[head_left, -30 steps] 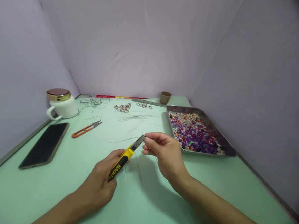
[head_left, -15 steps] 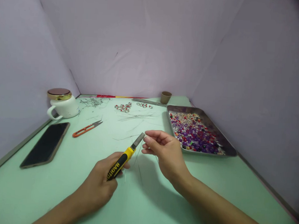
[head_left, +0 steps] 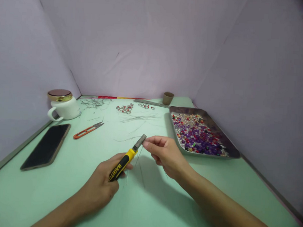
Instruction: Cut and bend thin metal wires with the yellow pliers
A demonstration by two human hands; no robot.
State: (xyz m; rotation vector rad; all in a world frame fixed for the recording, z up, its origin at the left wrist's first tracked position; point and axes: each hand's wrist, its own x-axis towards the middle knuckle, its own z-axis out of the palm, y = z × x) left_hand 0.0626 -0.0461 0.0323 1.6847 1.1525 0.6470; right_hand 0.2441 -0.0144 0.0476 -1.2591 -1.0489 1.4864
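My left hand (head_left: 103, 180) is wrapped around a black-and-yellow handled tool with a blunt metal tip (head_left: 120, 166), which points up and away to the right. My right hand (head_left: 168, 155) is closed in a pinch, its thumb and forefinger right at the tool's metal end. What the pinch holds, if anything, is too small to make out. Thin wires (head_left: 141, 174) show below the tip, between my hands; I cannot tell whether any is gripped. Beyond the tool, more loose wires (head_left: 138, 118) lie on the green table top (head_left: 140, 215).
A metal tray (head_left: 231, 154) of mixed beads is on the right. To the left are orange thread snips (head_left: 87, 130), a phone (head_left: 46, 147) and a lidded white mug (head_left: 66, 110). Beaded pieces (head_left: 124, 108), a tangled wire heap (head_left: 94, 104) and a small brown cup (head_left: 168, 98) stand farther back.
My right hand has dropped slightly, its fingers drawing closer together at the tool's tip, with the lower fingers curling in. My left hand and the tool have barely moved.
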